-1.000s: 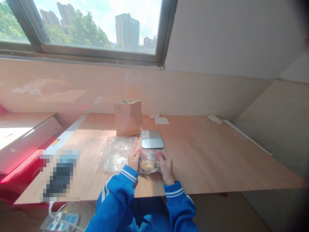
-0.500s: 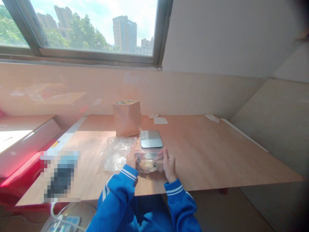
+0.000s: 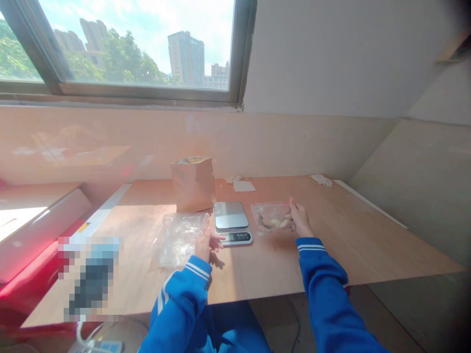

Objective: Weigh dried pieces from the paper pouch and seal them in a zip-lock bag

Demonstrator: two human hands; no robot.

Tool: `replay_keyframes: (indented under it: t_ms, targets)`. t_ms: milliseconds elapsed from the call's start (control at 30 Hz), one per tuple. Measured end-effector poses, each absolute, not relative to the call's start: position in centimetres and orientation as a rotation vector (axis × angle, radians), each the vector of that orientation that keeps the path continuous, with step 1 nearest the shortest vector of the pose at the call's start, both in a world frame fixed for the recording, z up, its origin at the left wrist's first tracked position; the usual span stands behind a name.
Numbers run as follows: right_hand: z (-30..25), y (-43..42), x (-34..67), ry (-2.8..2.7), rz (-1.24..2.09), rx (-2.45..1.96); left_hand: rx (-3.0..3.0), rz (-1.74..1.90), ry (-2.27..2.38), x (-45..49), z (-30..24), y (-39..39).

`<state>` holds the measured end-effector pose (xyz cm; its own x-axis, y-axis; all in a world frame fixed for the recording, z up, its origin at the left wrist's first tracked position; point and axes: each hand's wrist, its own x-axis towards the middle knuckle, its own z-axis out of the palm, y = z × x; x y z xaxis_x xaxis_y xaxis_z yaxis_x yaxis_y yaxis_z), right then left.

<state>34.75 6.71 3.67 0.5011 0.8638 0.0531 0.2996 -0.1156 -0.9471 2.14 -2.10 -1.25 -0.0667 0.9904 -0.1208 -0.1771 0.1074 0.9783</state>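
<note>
My right hand (image 3: pixel 300 219) grips the right edge of a small clear zip bag (image 3: pixel 271 218) with pale pieces inside, set on the wooden table (image 3: pixel 331 245) to the right of a small digital scale (image 3: pixel 231 220). My left hand (image 3: pixel 207 243) hovers just left of the scale's display, fingers loosely spread, touching the near corner of a heap of empty clear bags (image 3: pixel 178 235). A brown paper pouch (image 3: pixel 193 183) stands upright and open behind the scale. Both arms wear blue sleeves with white stripes.
Scraps of white paper (image 3: pixel 243 185) and a crumpled bit (image 3: pixel 321 179) lie near the back wall. A window runs above the table. A red surface and a pixelated patch sit at the left. The table's near edge is close to my body.
The filled bag was held by both hands in front of the scale; my right hand has carried it to the scale's right. My left hand let go and stays near the scale.
</note>
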Motion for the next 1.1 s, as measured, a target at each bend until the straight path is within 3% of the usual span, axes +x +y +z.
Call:
replay_keyframes:
  t_ms: [200, 433, 533, 667, 900, 1000, 1100]
  targets:
    - [1.8, 7.1, 35.6, -1.200, 0.242, -1.969, 0.973, 1.320, 1.252, 2.5, -1.0, -2.6]
    - [-0.5, 0.5, 28.9, -1.604, -0.297, -2.034, 1.303, 1.815, 1.734, 0.2, 2.5, -0.8]
    - [-1.9, -0.6, 27.9, -1.766, -0.225, -2.133, 1.441, 1.903, 2.064, -3.3, 3.5, 2.4]
    - [-2.2, 1.7, 29.4, -1.877, -0.087, -2.238, 1.437, 1.728, 2.224, -8.4, 2.3, 6.8]
    - [2.0, 8.3, 31.4, -1.939, 0.191, -2.287, 1.329, 1.484, 1.673, -12.0, -1.0, 9.9]
    - [4.4, 8.2, 28.8, -1.940, 0.095, -2.098, 1.301, 1.409, 1.568, -11.9, -1.7, 9.5]
    - [7.8, 5.6, 24.0, -2.092, 0.029, -1.543, 1.287, 1.386, 1.553, -11.5, -1.6, 8.9]
